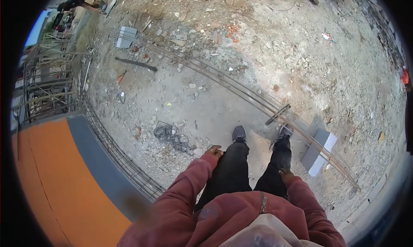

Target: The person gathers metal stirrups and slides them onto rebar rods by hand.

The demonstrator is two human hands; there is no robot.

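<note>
My left hand rests by the outside of my left thigh, its fingers loosely bent and slightly apart, with nothing seen in them. My right hand lies against the dark trousers at my right leg; most of its fingers are hidden. Beyond my feet, long thin steel bars run diagonally across the ground, over a grey-white block at the right and another block at the far left. Several short rods lie across the bars near my right shoe.
A tangle of bent wire or steel rings lies left of my feet. A long steel cage runs beside an orange and grey wall. A red-handled tool and a dark rod lie on rubble-strewn ground. Stacked metal frames stand at left.
</note>
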